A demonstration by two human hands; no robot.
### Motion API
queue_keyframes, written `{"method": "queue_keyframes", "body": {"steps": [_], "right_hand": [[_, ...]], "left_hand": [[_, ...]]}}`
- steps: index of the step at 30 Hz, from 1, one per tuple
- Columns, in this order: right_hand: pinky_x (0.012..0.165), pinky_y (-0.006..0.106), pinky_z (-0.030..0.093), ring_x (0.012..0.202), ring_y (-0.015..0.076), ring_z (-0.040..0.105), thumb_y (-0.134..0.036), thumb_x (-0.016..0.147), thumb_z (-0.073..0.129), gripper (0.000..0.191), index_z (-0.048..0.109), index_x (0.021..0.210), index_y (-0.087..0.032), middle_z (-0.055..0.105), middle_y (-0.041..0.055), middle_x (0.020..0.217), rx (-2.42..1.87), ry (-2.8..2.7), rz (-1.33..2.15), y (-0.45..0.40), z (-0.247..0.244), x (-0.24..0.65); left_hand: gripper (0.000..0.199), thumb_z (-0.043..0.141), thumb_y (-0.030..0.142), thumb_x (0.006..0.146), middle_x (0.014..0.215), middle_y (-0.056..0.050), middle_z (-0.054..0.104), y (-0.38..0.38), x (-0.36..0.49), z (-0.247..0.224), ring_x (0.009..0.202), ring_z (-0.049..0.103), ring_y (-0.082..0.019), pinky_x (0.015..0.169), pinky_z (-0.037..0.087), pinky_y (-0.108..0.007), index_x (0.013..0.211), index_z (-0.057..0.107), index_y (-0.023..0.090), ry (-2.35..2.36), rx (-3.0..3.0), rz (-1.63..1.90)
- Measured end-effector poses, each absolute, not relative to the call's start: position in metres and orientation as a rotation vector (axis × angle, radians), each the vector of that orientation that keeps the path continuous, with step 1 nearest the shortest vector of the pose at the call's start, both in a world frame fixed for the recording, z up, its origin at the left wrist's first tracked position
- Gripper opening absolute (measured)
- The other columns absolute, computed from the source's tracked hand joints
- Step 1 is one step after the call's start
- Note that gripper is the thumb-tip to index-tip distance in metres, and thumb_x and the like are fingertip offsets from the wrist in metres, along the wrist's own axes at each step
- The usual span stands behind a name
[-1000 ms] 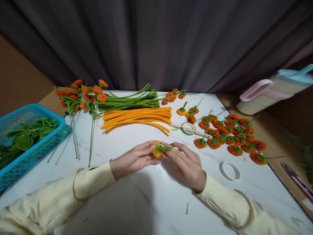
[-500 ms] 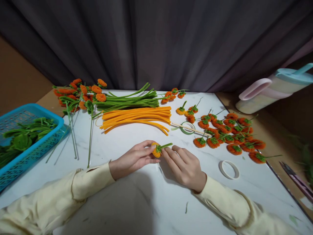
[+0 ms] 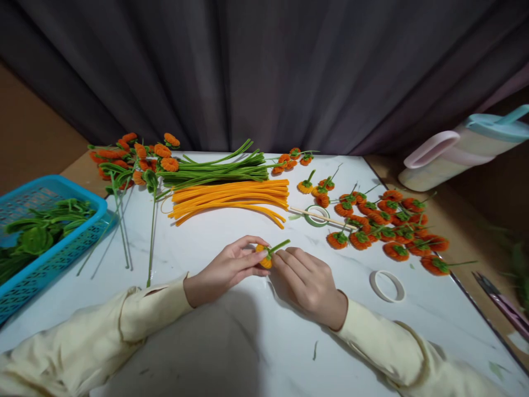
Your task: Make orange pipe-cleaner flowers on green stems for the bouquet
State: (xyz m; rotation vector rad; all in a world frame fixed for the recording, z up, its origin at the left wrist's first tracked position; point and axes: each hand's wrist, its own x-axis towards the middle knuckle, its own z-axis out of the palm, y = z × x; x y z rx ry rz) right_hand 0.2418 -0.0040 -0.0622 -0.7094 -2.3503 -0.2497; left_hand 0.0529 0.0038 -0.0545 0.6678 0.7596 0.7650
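Between the fingers and thumb of my left hand (image 3: 229, 270) is a small yellow-orange pipe-cleaner flower (image 3: 264, 259), with a green base and a green stem pointing up to the right. My right hand (image 3: 303, 281) has its fingers pinched together at the flower's green base; the fingertips are partly hidden. Just beyond my hands lies a bundle of orange pipe cleaners (image 3: 229, 198). A bundle of green pipe cleaners (image 3: 219, 171) lies behind it.
Many orange flower heads (image 3: 388, 220) lie at the right, near a wooden stick (image 3: 330, 219) and a green tape roll (image 3: 317, 215). A white ring (image 3: 387, 286), pliers (image 3: 500, 300) and a tumbler (image 3: 463, 149) are further right. Stemmed flowers (image 3: 140, 157) and a blue basket (image 3: 88, 220) stand left.
The left fingers have closed further over the yellow-orange flower, covering more of it. The right hand has shifted very slightly and stays at the green base.
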Motion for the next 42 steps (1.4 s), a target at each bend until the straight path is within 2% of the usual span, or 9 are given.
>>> {"method": "queue_keyframes", "body": {"steps": [5,9,11,16,24,30,33,38,42], "right_hand": [[0.061,0.030,0.048,0.073,0.0174,0.055,-0.006,0.087,0.047,0.016,0.058,0.095,-0.013,0.065,0.0083,0.080,-0.834,-2.110,0.326,-0.0024,-0.0599,0.2382],[0.061,0.025,0.049,0.069,0.0140,0.057,-0.013,0.088,0.052,0.009,0.059,0.089,-0.018,0.064,0.0047,0.079,-0.947,-1.946,0.670,0.0011,-0.0603,0.2378],[0.060,0.026,0.049,0.072,0.0146,0.058,-0.015,0.086,0.055,0.009,0.059,0.093,-0.018,0.064,0.0058,0.085,-0.976,-1.909,0.653,0.0020,-0.0601,0.2393],[0.075,0.038,0.049,0.088,0.0215,0.055,-0.007,0.081,0.058,0.034,0.056,0.114,-0.017,0.061,0.0110,0.098,-0.797,-1.963,0.404,0.0014,-0.0571,0.2432],[0.077,0.040,0.049,0.092,0.0221,0.054,-0.002,0.084,0.047,0.046,0.051,0.126,-0.022,0.062,0.0103,0.104,-0.736,-2.059,0.435,0.0048,-0.0592,0.2433],[0.086,0.046,0.049,0.105,0.0267,0.054,-0.010,0.079,0.059,0.056,0.044,0.132,-0.019,0.060,0.0124,0.117,-0.698,-2.071,0.392,0.0028,-0.0594,0.2436],[0.085,0.044,0.050,0.104,0.0258,0.056,-0.010,0.079,0.061,0.050,0.048,0.127,-0.020,0.064,0.0107,0.112,-0.757,-2.043,0.328,0.0017,-0.0609,0.2434],[0.082,0.041,0.049,0.106,0.0252,0.056,-0.007,0.081,0.056,0.036,0.053,0.115,-0.020,0.065,0.0103,0.111,-0.792,-2.082,0.221,0.0012,-0.0614,0.2434],[0.078,0.040,0.048,0.105,0.0256,0.057,-0.008,0.082,0.057,0.035,0.051,0.114,-0.019,0.066,0.0115,0.109,-0.793,-2.096,0.140,0.0014,-0.0605,0.2427]], "left_hand": [[0.037,0.061,0.045,0.081,0.093,-0.007,0.063,0.0054,0.0517,-0.0593,0.082,0.060,-0.015,0.074,0.051,-0.030,0.102,0.060,0.016,0.711,0.771,0.804],[0.038,0.065,0.042,0.078,0.095,-0.007,0.065,0.0086,0.0495,-0.0592,0.071,0.062,-0.013,0.070,0.050,-0.029,0.104,0.062,0.014,0.889,0.998,0.824],[0.039,0.067,0.042,0.076,0.087,-0.005,0.066,0.0091,0.0489,-0.0579,0.062,0.060,-0.011,0.067,0.049,-0.028,0.102,0.063,0.013,0.967,1.053,0.834],[0.037,0.067,0.043,0.074,0.072,-0.002,0.064,0.0067,0.0492,-0.0561,0.055,0.058,-0.010,0.060,0.047,-0.025,0.091,0.062,0.011,1.040,1.093,0.838],[0.032,0.070,0.038,0.072,0.077,-0.002,0.063,0.0072,0.0470,-0.0550,0.054,0.058,-0.009,0.057,0.047,-0.024,0.084,0.053,0.013,0.933,1.031,0.769],[0.032,0.069,0.038,0.074,0.075,-0.002,0.064,0.0086,0.0458,-0.0575,0.050,0.056,-0.008,0.054,0.045,-0.023,0.085,0.053,0.013,0.953,1.011,0.800],[0.036,0.070,0.039,0.072,0.074,-0.003,0.066,0.0080,0.0460,-0.0562,0.048,0.056,-0.008,0.053,0.045,-0.023,0.090,0.051,0.014,0.978,0.982,0.804],[0.047,0.068,0.036,0.075,0.071,0.000,0.065,0.0060,0.0461,-0.0528,0.049,0.057,-0.009,0.055,0.046,-0.023,0.114,0.052,0.017,0.980,1.041,0.824],[0.045,0.067,0.038,0.075,0.072,-0.001,0.064,0.0037,0.0467,-0.0545,0.050,0.055,-0.009,0.054,0.047,-0.024,0.113,0.059,0.015,1.003,1.098,0.845]]}}
